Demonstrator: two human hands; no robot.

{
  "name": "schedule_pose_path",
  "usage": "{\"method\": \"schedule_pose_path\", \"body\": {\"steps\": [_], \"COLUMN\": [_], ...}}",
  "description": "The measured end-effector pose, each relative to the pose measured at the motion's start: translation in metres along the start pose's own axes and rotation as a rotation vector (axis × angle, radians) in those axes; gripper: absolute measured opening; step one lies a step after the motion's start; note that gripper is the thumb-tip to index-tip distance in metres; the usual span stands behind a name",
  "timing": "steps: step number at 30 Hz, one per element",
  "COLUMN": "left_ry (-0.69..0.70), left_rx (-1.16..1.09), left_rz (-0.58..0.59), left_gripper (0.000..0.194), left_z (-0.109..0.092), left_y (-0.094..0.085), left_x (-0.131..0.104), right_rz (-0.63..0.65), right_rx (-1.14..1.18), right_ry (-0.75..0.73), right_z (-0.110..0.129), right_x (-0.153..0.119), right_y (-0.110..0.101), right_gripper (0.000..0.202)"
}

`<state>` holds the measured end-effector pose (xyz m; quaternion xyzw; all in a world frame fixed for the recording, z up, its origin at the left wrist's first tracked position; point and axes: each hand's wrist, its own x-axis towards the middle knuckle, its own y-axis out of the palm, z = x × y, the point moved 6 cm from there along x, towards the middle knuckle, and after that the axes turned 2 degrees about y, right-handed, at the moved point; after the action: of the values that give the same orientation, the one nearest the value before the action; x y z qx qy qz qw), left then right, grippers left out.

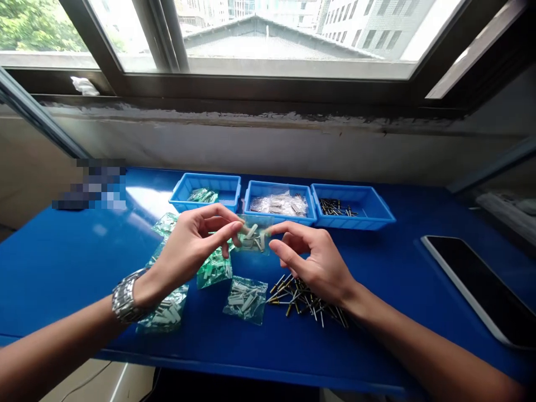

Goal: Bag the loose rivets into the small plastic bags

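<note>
A small clear, greenish plastic bag (255, 237) with pale strip-like pieces inside hangs between my hands above the table. My left hand (205, 231), with a metal watch on its wrist, pinches the bag's upper left edge between thumb and finger. At the right edge, my right hand (316, 257) has its fingertips on the bag, the index fingertip partly behind the film. Below lies another filled bag (246, 298). Beside it, under my right hand, is a loose pile of metal pins with brass-coloured ends (305, 298). More filled green bags (214, 268) lie near my left hand.
Three blue trays line the back: one with green bags (203, 195), one with clear bags (278, 205), one with dark pins (335, 207). A phone (477, 285) lies at the right of the blue table (389, 346). Behind stands a window (268, 84).
</note>
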<state>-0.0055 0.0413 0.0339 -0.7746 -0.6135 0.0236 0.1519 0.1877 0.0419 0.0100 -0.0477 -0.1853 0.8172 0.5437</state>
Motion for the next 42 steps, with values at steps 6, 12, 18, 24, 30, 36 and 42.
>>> {"method": "schedule_pose_path", "body": {"steps": [6, 12, 18, 24, 30, 36, 42], "left_ry": [-0.001, -0.035, -0.046, -0.059, -0.068, 0.125, 0.444], "left_rx": [-0.058, -0.06, -0.069, -0.093, -0.113, -0.077, 0.158], "left_rz": [0.086, 0.103, 0.097, 0.104, 0.104, 0.06, -0.075], "left_gripper": [0.016, 0.015, 0.019, 0.018, 0.018, 0.009, 0.02], "left_z": [0.006, 0.018, 0.021, 0.021, 0.02, 0.012, 0.0], "left_y": [0.02, 0.022, 0.019, 0.017, 0.022, 0.02, 0.012], "left_x": [0.014, 0.011, 0.007, 0.005, 0.002, -0.003, -0.01], "right_rz": [-0.159, -0.149, -0.14, -0.106, -0.117, -0.181, -0.273], "right_rx": [0.099, 0.106, 0.07, 0.076, 0.112, 0.13, -0.075], "right_ry": [-0.012, 0.017, 0.018, 0.037, 0.057, -0.095, -0.395], "right_z": [-0.002, -0.005, -0.004, -0.007, -0.012, 0.001, 0.02], "right_x": [0.002, 0.005, 0.006, 0.005, 0.002, -0.006, -0.017], "right_y": [-0.015, -0.012, -0.01, -0.007, -0.007, -0.009, -0.017], "right_gripper": [0.02, 0.022, 0.022, 0.021, 0.018, 0.018, 0.043]}}
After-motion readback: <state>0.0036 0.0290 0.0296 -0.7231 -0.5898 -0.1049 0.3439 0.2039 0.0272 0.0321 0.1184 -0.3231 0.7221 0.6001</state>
